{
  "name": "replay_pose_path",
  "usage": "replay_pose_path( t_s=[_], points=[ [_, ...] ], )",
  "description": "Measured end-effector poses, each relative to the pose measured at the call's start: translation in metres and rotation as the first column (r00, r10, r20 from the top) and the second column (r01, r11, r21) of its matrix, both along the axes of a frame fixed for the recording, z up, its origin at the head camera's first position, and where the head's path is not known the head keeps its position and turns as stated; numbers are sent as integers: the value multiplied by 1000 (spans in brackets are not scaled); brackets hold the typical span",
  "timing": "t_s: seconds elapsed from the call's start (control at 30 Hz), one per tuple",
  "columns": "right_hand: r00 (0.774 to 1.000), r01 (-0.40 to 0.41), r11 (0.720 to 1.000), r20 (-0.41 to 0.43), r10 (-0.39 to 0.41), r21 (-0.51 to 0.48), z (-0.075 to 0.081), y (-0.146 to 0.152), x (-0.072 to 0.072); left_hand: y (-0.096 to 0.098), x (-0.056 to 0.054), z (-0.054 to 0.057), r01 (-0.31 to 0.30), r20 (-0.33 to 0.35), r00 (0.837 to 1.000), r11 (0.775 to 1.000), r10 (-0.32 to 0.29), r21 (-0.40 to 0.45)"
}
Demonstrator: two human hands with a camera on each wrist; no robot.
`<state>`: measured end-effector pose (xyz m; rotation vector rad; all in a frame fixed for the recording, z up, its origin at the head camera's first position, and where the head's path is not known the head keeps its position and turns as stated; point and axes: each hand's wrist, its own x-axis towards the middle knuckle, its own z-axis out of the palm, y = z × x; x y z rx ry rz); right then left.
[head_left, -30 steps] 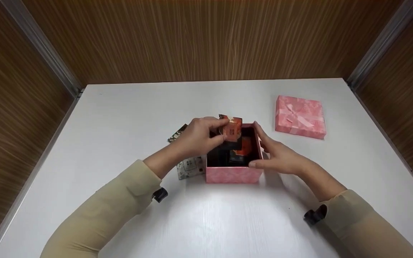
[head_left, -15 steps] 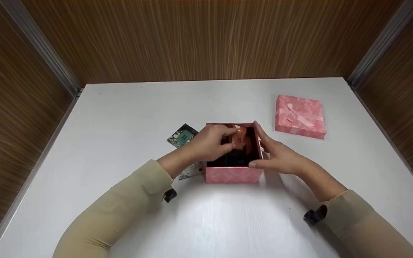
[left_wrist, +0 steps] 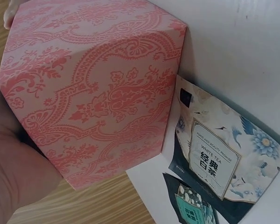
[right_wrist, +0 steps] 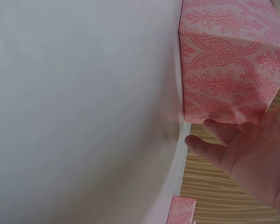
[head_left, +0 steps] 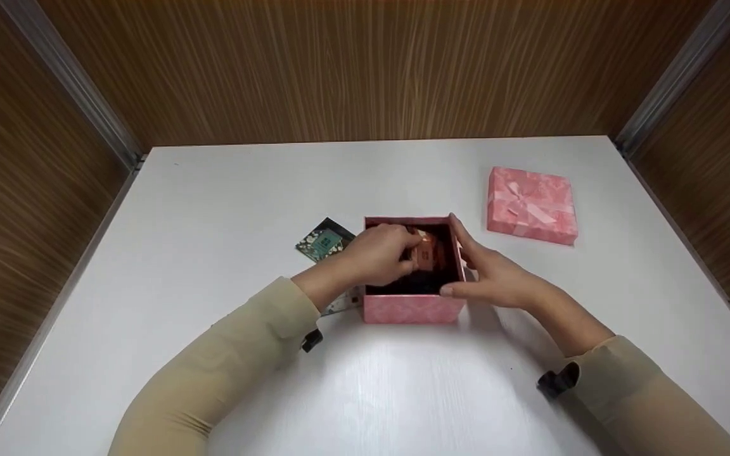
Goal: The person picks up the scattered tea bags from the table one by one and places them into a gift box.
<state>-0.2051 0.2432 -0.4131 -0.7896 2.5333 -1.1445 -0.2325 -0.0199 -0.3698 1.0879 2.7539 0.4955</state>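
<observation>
An open pink gift box [head_left: 412,310] stands in front of me, its inside dark. My left hand [head_left: 377,254] reaches over the box's left wall and pinches an orange tea sachet [head_left: 425,254] inside it. The sachet's lower part is lost in shadow. My right hand [head_left: 495,275] rests along the box's right side, fingers fairly straight, with the thumb at the front corner and a finger at the back corner. In the right wrist view, its fingers [right_wrist: 219,133] lie beside the patterned wall. The left wrist view does not show the left fingertips.
A pink lid [head_left: 531,206] with a ribbon bow lies at the back right of the white table [head_left: 244,196]. Left of the box lie a green floral tea sachet [head_left: 326,242] and a pale white-tea sachet [left_wrist: 214,154], which touches the box. Wood-grain panels [head_left: 365,69] surround the table.
My left hand has moved right and down, carrying the orange tea sachet from above the box into it. The green sachet is now less covered. My right hand and the box have stayed put.
</observation>
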Motion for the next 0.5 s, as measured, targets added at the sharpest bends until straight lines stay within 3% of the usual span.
replay_pose_path(
  t_s=[0.5],
  points=[
    [1000, 17, 1000, 17, -17, 3, 1, 0, 2, 9, 1, -2, -46, -54, 998, 990, 39, -134]
  ],
)
